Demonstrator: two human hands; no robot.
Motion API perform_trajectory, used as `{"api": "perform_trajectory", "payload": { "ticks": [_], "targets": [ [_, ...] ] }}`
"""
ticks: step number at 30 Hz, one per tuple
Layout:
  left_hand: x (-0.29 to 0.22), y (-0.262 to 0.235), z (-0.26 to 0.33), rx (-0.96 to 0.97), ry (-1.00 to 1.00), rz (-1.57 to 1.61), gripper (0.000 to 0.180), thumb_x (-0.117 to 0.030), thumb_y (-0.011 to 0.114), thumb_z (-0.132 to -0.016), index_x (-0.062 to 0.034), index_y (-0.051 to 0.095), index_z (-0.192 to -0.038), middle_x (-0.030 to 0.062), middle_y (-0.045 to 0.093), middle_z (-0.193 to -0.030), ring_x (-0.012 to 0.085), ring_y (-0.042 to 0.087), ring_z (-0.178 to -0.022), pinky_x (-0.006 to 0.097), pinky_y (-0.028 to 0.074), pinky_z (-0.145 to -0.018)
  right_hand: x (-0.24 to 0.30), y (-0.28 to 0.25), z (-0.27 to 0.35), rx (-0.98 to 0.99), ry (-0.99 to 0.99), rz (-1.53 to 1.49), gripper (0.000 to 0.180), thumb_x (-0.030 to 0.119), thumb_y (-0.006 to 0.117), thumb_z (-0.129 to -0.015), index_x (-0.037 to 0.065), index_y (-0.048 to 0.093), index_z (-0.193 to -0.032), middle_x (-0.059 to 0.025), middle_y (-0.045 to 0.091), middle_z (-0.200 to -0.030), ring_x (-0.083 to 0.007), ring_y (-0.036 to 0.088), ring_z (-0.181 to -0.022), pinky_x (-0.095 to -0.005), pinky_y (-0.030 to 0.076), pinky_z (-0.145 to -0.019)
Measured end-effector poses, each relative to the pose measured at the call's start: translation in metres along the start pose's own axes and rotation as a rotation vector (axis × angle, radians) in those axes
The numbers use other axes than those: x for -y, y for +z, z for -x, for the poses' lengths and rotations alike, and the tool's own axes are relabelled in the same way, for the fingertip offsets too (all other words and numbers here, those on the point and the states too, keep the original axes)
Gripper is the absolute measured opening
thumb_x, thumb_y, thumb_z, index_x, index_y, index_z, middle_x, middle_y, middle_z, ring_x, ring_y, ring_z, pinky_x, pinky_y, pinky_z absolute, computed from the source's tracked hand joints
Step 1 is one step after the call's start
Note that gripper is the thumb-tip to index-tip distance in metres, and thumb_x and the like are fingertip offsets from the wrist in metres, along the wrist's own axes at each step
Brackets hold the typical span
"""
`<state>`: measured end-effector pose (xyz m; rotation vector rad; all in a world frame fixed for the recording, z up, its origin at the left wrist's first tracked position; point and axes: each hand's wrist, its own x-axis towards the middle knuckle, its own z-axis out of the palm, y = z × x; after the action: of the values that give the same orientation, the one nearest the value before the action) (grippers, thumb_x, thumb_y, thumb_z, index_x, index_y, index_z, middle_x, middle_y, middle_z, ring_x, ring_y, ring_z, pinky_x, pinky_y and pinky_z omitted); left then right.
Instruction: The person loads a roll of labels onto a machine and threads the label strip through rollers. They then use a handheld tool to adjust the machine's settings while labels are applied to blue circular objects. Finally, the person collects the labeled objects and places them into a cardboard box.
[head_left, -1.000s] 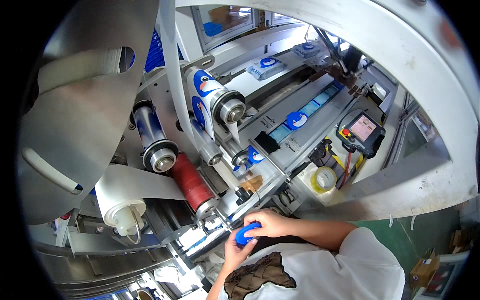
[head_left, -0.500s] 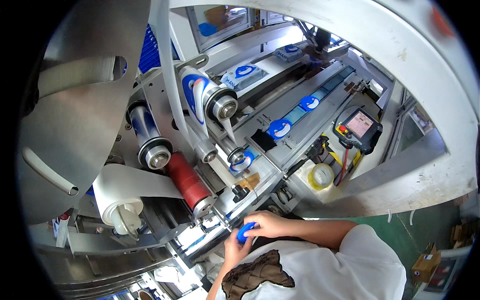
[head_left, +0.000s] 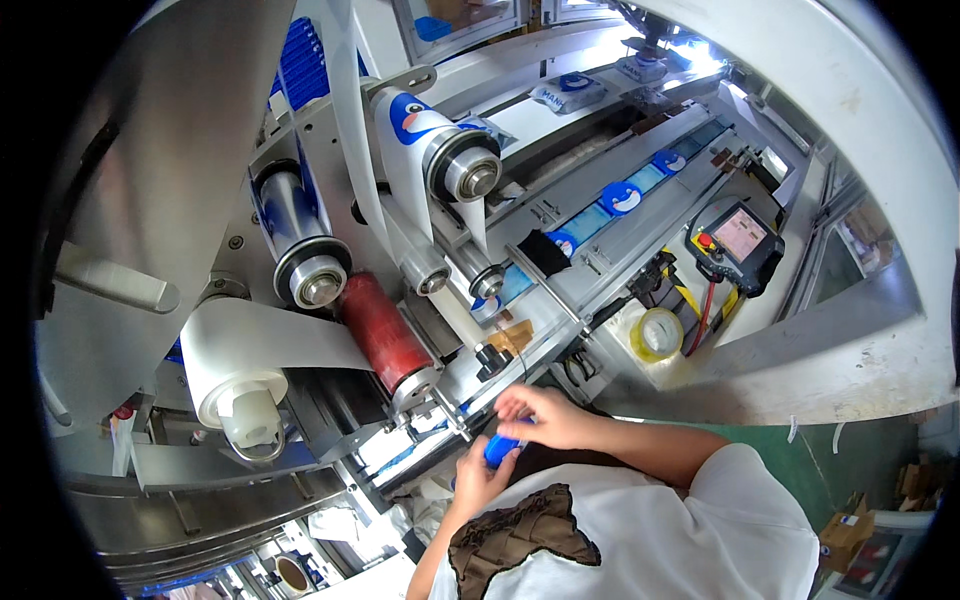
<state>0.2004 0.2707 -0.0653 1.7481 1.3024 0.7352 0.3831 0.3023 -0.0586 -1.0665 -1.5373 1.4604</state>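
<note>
One smooth white roll, left of the dull, cylindrical red roller; below-right of that roller, your left hand pinching one glossy, rounded blue piece; your right hand, fingers now lifted and loosely parted, thumb contact unclear, leaving your left the main hold.

White short-sleeved shirt, brown dark-edged textured patch on front; left hand, right hand bare.

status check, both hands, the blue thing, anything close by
Left hand holding small blue rounded object. Right hand partly over it, contact unclear. Black lobed knob beyond both hands.
</note>
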Motion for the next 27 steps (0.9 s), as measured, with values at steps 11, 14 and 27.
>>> {"api": "perform_trajectory", "payload": {
  "ticks": [11,14,27],
  "targets": [
    [0.009,0.007,0.001,0.016,0.063,-0.041,0.029,-0.021,0.070,-0.077,-0.0025,0.048,-0.074,0.0158,0.053,-0.059,0.0325,0.054,-0.047,0.037,0.041,-0.044,0.031,-0.003,-0.043,-0.245,0.282,-0.483,0.032,0.039,0.046,-0.094,0.009,0.047,-0.107,-0.0034,0.052,-0.080,-0.0059,0.048,-0.064,-0.0169,0.039,-0.050],
    [0.008,0.006,0.001,0.052,0.039,-0.061,0.029,-0.021,0.070,-0.077,-0.0022,0.048,-0.074,0.0163,0.053,-0.059,0.0328,0.054,-0.048,0.037,0.041,-0.044,0.041,0.012,-0.052,-0.435,0.246,-0.565,0.033,0.045,0.047,-0.092,0.012,0.050,-0.086,0.0038,0.045,-0.071,-0.0028,0.040,-0.057,-0.0160,0.033,-0.047],
    [0.007,0.006,0.000,0.084,0.063,-0.110,0.027,-0.021,0.070,-0.077,-0.0021,0.049,-0.077,0.0171,0.054,-0.060,0.0354,0.056,-0.053,0.040,0.043,-0.048,0.038,0.010,-0.052,-0.400,0.260,-0.623,0.035,0.046,0.047,-0.091,0.013,0.049,-0.080,0.0071,0.041,-0.063,-0.0011,0.040,-0.052,-0.0159,0.029,-0.041]
  ]
}}
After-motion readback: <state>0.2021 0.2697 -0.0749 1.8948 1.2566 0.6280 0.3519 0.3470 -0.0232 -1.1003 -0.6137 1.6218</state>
